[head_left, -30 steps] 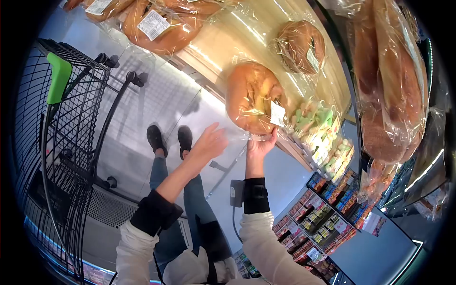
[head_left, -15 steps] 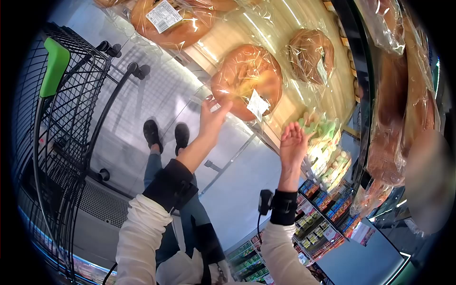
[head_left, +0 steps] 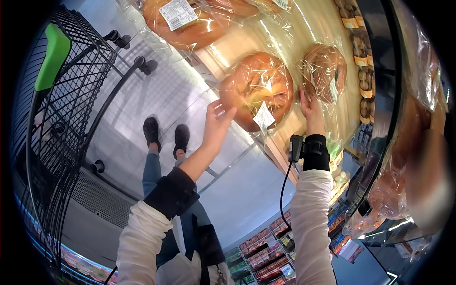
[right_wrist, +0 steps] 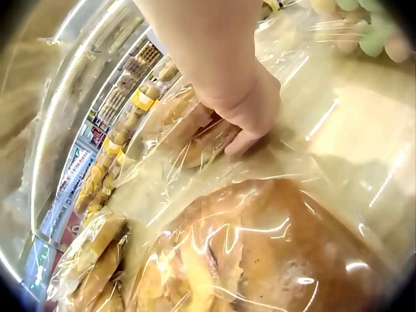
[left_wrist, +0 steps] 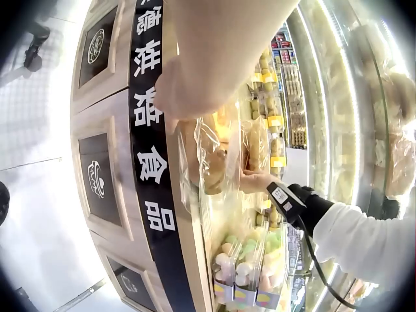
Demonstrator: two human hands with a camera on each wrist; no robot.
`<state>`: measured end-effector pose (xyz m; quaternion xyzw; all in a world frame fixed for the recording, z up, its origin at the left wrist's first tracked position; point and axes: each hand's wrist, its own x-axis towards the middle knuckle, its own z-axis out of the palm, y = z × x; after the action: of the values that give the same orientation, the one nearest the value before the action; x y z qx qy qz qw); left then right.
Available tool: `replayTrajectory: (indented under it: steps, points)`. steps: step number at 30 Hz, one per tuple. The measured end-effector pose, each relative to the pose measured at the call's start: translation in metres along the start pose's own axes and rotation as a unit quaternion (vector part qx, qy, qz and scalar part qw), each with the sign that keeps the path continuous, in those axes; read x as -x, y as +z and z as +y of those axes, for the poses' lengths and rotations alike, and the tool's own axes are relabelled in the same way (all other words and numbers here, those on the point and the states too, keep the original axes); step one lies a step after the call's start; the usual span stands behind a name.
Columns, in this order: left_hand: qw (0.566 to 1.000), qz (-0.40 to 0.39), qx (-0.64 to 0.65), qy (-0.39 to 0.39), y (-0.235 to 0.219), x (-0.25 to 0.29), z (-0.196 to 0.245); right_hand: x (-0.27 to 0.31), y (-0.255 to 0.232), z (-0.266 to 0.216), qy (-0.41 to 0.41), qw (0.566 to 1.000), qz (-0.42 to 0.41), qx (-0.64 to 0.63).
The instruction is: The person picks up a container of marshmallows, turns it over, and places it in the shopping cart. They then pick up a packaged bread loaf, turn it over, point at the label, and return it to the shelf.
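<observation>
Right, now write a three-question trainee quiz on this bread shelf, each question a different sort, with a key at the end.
1. True or false: the round loaf near the middle of the head view is in clear plastic wrap.

2. Which hand is nearer the smaller, darker loaf in the head view?
A) the left hand
B) the right hand
C) both are equally near

3. Fill in the missing word: the shopping cart's handle is ____ in colour.

Key: 1. True; 2. B; 3. green
</observation>
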<state>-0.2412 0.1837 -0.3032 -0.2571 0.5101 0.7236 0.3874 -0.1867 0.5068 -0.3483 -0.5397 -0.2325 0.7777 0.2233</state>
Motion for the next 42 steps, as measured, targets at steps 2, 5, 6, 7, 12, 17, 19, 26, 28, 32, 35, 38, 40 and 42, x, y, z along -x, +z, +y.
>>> replayTrajectory:
  steps: [2,5,6,7,12,17,19,26,28,32,35,38,40,42]
  points:
    - [1.0,-0.025,0.005,0.005,-0.002,-0.004,0.0,0.002,0.001,-0.006,-0.009,1.0,-0.019,0.0]
    - [0.997,-0.066,-0.032,0.022,-0.002,-0.009,-0.003,0.029,0.005,-0.02,-0.215,0.748,-0.096,0.621]
    - [0.995,-0.08,-0.052,0.032,-0.001,-0.011,-0.004,0.017,-0.003,-0.025,-0.191,0.837,-0.122,0.499]
    - [0.992,-0.088,-0.09,0.034,0.001,-0.014,-0.005,0.005,-0.011,-0.031,-0.162,0.912,-0.146,0.347]
    - [0.971,-0.116,-0.205,0.042,0.023,-0.023,-0.011,0.002,-0.009,-0.065,0.159,0.92,-0.089,-0.347]
    - [0.98,-0.13,-0.136,0.071,0.052,-0.041,-0.049,0.034,0.019,-0.073,0.174,0.902,-0.108,-0.379]
    - [0.981,-0.159,-0.085,0.069,0.063,-0.044,-0.053,0.037,0.019,-0.077,0.139,0.918,-0.124,-0.351]
    - [0.967,-0.176,-0.181,-0.012,0.105,-0.051,-0.046,0.046,0.02,-0.066,0.144,0.926,-0.092,-0.337]
    - [0.97,-0.157,-0.184,0.008,0.105,-0.05,-0.052,0.032,0.007,-0.054,0.155,0.927,-0.069,-0.334]
    - [0.976,-0.151,-0.144,-0.065,0.099,-0.041,-0.042,0.045,0.007,-0.039,0.099,0.95,-0.066,-0.288]
    - [0.979,-0.14,-0.116,-0.095,0.095,-0.037,-0.039,0.054,0.001,-0.029,0.08,0.966,-0.072,-0.233]
    - [0.981,-0.142,-0.084,-0.099,0.092,-0.036,-0.049,0.078,0.016,-0.011,0.049,0.985,-0.005,-0.163]
    - [0.984,-0.146,-0.051,-0.092,0.089,-0.034,-0.051,0.087,0.01,-0.005,0.072,0.985,-0.046,-0.152]
    - [0.986,-0.147,-0.015,-0.075,0.087,-0.029,-0.055,0.092,0.007,0.004,0.08,0.989,-0.03,-0.121]
